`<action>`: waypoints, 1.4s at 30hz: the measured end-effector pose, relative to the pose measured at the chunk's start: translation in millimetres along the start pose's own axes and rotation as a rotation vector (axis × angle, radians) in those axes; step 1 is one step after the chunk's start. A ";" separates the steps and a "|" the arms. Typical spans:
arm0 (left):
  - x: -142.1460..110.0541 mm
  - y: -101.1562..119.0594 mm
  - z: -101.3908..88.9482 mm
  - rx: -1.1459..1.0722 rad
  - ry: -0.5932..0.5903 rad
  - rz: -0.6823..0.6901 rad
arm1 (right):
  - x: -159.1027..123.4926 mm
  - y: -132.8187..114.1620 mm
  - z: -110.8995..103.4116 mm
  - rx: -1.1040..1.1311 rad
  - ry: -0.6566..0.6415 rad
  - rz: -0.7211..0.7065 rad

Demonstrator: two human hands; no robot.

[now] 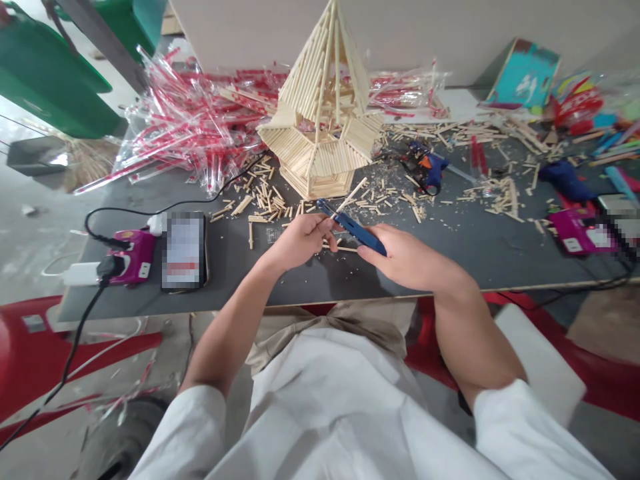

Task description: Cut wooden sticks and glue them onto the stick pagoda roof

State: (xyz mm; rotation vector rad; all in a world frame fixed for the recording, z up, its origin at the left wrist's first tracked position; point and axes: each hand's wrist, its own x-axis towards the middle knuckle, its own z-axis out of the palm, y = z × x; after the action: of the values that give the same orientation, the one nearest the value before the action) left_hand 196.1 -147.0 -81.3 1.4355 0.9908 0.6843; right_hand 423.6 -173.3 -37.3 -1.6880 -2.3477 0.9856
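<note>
My right hand (405,255) is closed around a long blue hand tool (357,230), whose dark front end points up and left. My left hand (306,239) pinches a thin wooden stick (355,197) that slants up to the right and meets the tool near its front end. I cannot make out the tool's jaws or blade. Just beyond both hands stands a pagoda-like model (327,113) built of wooden sticks, with a pointed roof and a flared lower tier. Short cut stick pieces (270,199) lie around its base, and another stick (345,249) lies below the tool.
Red-and-clear plastic wrappers (195,120) are heaped at the back left. A phone (184,252) lies beside a purple power strip (134,257) with cables. Rightward are a blue glue gun (434,170), another blue tool (567,180) and a second purple power strip (580,231).
</note>
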 end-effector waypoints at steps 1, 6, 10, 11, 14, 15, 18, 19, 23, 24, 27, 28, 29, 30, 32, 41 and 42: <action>-0.1 -0.1 0.1 -0.002 0.000 -0.001 | 0.2 0.2 0.5 -0.001 0.002 0.001; -0.2 -0.6 0.4 -0.020 0.001 -0.011 | 0.6 1.0 2.5 -0.008 0.006 0.003; -0.7 0.9 -0.2 -0.001 0.003 -0.012 | 1.0 1.3 3.2 -0.010 0.010 -0.014; -0.8 1.2 -0.4 0.003 0.002 -0.013 | 1.1 1.2 3.2 -0.009 0.012 -0.019; -0.6 0.8 -0.6 0.001 0.000 -0.015 | 0.9 0.5 3.2 -0.013 0.015 -0.023; -0.5 0.2 -0.6 -0.001 0.000 -0.014 | 0.5 0.1 3.4 -0.018 0.012 -0.018; -0.2 -2.0 -0.9 -0.007 -0.001 -0.004 | -1.0 -0.9 4.6 -0.026 0.008 0.001; -0.3 -2.5 -0.9 -0.009 -0.001 -0.003 | -1.3 -1.0 5.0 -0.027 0.012 0.005; -0.4 -1.3 2.1 -0.054 0.011 -0.022 | 2.2 0.6 1.8 -0.049 -0.007 0.011; -0.5 -0.4 3.9 -0.072 0.024 -0.031 | 4.4 1.4 -0.5 -0.050 -0.031 0.008; -1.9 1.8 11.9 -0.133 0.089 -0.091 | 11.6 4.7 -8.8 -0.050 -0.123 0.017; -3.1 1.9 15.1 -0.151 0.106 -0.116 | 13.1 6.1 -11.3 -0.058 -0.149 0.022; -4.8 1.5 18.3 -0.165 0.116 -0.138 | 13.8 7.5 -13.2 -0.070 -0.169 0.026; -6.8 0.5 21.6 -0.177 0.117 -0.158 | 13.4 9.1 -14.7 -0.081 -0.185 0.029; -11.3 -2.6 28.4 -0.216 0.099 -0.189 | 9.9 11.9 -16.6 -0.084 -0.210 0.034; -13.6 -7.3 61.6 -0.326 0.163 -0.211 | -4.5 18.0 -25.4 -0.153 -0.273 0.072; -14.1 -7.0 64.0 -0.338 0.165 -0.215 | -4.6 18.6 -26.0 -0.155 -0.273 0.074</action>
State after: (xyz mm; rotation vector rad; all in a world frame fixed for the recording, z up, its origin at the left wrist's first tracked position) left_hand 243.9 -190.5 -94.2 0.9747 1.0806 0.7782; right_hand 451.7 -162.4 -25.5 -1.8095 -2.6104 1.1398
